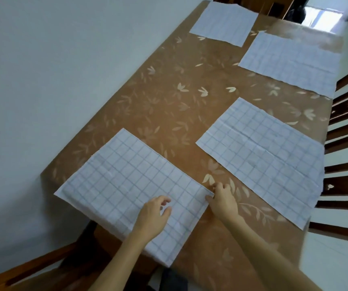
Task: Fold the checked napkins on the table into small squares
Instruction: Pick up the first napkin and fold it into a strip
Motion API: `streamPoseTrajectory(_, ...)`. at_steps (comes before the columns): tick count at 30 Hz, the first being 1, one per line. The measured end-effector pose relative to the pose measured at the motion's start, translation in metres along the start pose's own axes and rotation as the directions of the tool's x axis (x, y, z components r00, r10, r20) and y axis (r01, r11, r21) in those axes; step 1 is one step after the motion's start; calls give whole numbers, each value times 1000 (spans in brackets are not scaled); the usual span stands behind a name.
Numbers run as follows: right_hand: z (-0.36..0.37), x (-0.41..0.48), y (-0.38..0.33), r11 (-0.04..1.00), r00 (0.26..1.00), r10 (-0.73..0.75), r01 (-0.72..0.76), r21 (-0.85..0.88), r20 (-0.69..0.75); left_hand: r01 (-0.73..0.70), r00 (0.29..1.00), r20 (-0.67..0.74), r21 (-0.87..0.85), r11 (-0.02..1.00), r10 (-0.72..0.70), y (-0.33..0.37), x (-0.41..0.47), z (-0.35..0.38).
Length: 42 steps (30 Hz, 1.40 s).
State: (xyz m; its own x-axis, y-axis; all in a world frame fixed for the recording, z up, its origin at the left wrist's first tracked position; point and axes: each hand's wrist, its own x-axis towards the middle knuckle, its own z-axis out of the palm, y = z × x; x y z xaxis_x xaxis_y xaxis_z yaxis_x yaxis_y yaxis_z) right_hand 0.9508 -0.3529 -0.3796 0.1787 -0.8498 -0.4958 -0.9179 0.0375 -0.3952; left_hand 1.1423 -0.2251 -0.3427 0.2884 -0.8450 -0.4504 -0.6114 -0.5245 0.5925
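The nearest napkin [127, 175] lies flat on the table [169, 97], spreading out to the left of and beyond the left hand [154, 215], with its near edge reaching the table's rim beneath that wrist. The left hand sits over the cloth's near-right part, fingers loosely bent and thumb held apart with nothing between them; whether the fingertips press the cloth cannot be told. Just to its right, the right hand [221, 198] has its fingers drawn together at the napkin's right corner and appears to pinch it.

The step in hand looks like the start of the first fold on this piece. The next move would call for lifting the pinched corner, carrying it across toward the left hand's far side, matching edge to edge along the checks, while the left hand pins the cloth so it does not slide.

Beyond and to the right of the right hand lies a second napkin [263, 152], well apart; further off lie a third napkin [290, 61] and a fourth napkin [223, 22], all flat and seemingly unfolded
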Motion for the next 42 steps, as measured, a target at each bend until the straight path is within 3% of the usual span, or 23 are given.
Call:
streamPoseTrajectory(4,11,0,3,999,999,50,-50,17,-14,-15,999,43,-1,1000,15,-9,0,-1)
streamPoseTrajectory(8,7,-7,-2,999,1000,-10,10,-38,0,-74,996,48,4,997,74,-3,-2,-9)
streamPoseTrajectory(12,-15,-24,-20,973,974,-220,223,58,-50,-135,990,-37,-10,991,134,16,-8,-23)
streamPoseTrajectory(16,-55,-44,-41,875,868,-475,483,25,-144,-262,955,-135,33,965,264,50,-16,-42)
streamPoseTrajectory(21,-115,-74,-62,715,700,-675,698,26,-231,-468,828,-223,233,853,515,110,-24,-77)
streamPoseTrajectory(25,-164,-101,-70,630,604,-719,776,46,-345,-586,669,-304,347,732,679,158,-32,-104)
streamPoseTrajectory(28,-193,-114,-68,567,541,-723,820,79,-429,-585,593,-384,398,706,708,183,-42,-117)
streamPoseTrajectory(32,-218,-126,-51,595,605,-717,790,150,-345,-564,500,-513,418,712,697,214,-67,-137)
streamPoseTrajectory(36,-239,-132,-26,618,641,-732,767,169,-232,-530,490,-622,344,775,611,237,-96,-164)
streamPoseTrajectory(42,-293,-131,-3,643,649,-711,756,124,-271,-512,386,-758,297,806,525,253,-150,-204)
